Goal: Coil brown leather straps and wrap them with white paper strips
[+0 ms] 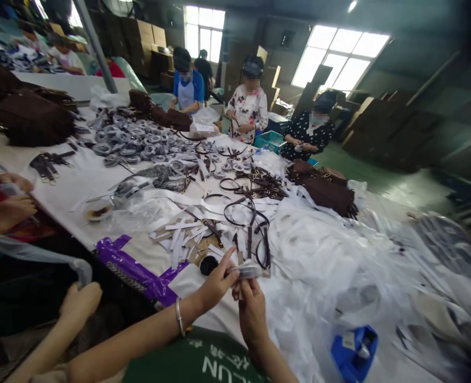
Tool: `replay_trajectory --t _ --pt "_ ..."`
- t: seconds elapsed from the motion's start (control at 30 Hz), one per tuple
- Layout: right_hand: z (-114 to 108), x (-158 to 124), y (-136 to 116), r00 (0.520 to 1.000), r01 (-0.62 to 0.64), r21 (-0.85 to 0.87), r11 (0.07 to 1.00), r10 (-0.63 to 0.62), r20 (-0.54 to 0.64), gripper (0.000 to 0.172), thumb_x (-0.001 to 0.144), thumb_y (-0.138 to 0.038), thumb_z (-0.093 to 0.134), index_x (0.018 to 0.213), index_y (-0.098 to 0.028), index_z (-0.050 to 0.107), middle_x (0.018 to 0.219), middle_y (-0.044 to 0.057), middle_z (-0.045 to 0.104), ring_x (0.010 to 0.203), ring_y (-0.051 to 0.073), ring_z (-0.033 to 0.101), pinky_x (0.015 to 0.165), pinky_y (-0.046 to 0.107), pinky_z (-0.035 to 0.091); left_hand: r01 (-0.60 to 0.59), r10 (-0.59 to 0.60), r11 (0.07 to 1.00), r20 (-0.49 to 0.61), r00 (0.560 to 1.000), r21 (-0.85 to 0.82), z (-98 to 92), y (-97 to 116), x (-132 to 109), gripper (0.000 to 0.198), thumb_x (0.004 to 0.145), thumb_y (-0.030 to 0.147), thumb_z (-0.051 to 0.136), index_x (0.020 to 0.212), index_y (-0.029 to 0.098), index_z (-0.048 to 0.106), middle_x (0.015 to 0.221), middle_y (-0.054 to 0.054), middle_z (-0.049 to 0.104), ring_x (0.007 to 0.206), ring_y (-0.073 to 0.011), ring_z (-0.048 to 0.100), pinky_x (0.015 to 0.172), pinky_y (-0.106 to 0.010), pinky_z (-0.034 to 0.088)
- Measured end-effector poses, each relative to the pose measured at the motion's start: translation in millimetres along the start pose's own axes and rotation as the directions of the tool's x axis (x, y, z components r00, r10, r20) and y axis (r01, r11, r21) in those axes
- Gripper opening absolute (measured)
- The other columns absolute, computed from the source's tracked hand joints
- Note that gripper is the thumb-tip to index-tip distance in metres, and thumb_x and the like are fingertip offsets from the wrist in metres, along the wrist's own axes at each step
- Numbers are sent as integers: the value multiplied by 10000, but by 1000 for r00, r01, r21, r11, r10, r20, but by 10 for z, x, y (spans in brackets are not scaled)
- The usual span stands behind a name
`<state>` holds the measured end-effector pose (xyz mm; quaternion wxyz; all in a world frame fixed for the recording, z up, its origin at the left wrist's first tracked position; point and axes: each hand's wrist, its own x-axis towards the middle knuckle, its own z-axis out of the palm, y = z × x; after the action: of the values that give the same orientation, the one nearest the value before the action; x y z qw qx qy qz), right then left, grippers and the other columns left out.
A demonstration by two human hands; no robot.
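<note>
My left hand (216, 281), with a bracelet on its wrist, pinches a small coiled strap in clear plastic (249, 270) between thumb and fingers. Its index finger points up, away from the coil. From below, my right hand (253, 308) grips the same coil with bent fingers. Part of the coil is hidden by the fingers. Just beyond lie dark brown straps with metal clasps (249, 239) and a scatter of white and beige paper strips (181, 236). A round black thing (208, 265) rests close to my left hand.
Many wrapped coils (139, 135) are heaped farther back. Brown bags (33, 117) are piled left, with more brown bags (325, 191) right. Clear plastic bags (311, 266) cover the right side, near a blue tape dispenser (355, 351). A co-worker's hand (81, 300) holds plastic at left.
</note>
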<state>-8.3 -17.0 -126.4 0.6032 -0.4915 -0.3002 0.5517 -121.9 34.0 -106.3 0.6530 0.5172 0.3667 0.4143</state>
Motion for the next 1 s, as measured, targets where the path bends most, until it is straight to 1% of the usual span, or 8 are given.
replay_trajectory --t 0.1,0.23,0.43,0.63,0.73,0.83,0.9,1.0 --pt "-151 -73 -170 997 -59 201 978 46 69 154 808 -355 590 888 -232 635 724 1 536 651 153 479 656 300 444 84 -81 995 46 996 -60 128 77 32 511 783 398 660 1228 150 615 819 -63 664 787 -218 609 745 -313 497" --pt "-305 -127 -372 976 -161 334 929 100 192 209 800 -369 600 942 -221 636 865 42 612 780 189 557 847 390 462 61 -61 998 0 998 10 285 190 12 409 781 392 672 1109 149 695 1020 -94 687 983 -267 594 890 -334 459" --pt "-491 -83 -408 993 -95 202 975 79 84 176 814 -389 637 763 -222 624 582 -41 453 554 126 404 622 282 424 -115 121 962 -9 993 246 541 175 -79 382 807 346 655 1159 199 676 1109 -103 661 1047 -258 576 985 -360 418" --pt "-690 -58 -386 981 -192 260 946 176 84 185 757 -371 700 744 -211 607 611 -58 398 559 101 376 588 248 403 -153 177 931 -44 983 331 696 141 -142 328 792 334 662 1097 223 706 1057 -93 670 1051 -253 563 999 -372 416" --pt "-745 -44 -394 986 -163 237 958 166 10 213 733 -387 710 822 -209 634 608 -58 423 554 100 384 558 238 392 -88 95 960 -14 995 264 774 140 -116 366 761 335 691 1104 210 701 1102 -92 660 1066 -258 563 967 -347 433" --pt "-784 -26 -371 993 -91 113 989 100 -70 276 736 -450 679 821 -190 649 589 -42 467 547 115 403 533 253 385 79 -72 993 -79 994 90 874 111 -60 377 747 374 698 1043 141 701 930 -97 686 843 -220 616 760 -305 497" --pt "-812 -17 -344 993 -53 -4 999 52 -109 314 743 -483 656 812 -176 656 582 -31 498 545 124 420 531 261 387 155 -157 988 -119 980 -20 934 90 -23 368 720 377 716 974 112 684 794 -70 668 698 -175 596 647 -274 483" --pt "-851 -9 -321 991 -11 -138 990 -8 -136 338 756 -490 639 832 -162 664 593 -22 533 555 128 438 543 263 393 219 -230 971 -122 966 -92 979 88 25 321 685 319 735 915 114 645 746 -43 639 646 -141 572 609 -248 464"
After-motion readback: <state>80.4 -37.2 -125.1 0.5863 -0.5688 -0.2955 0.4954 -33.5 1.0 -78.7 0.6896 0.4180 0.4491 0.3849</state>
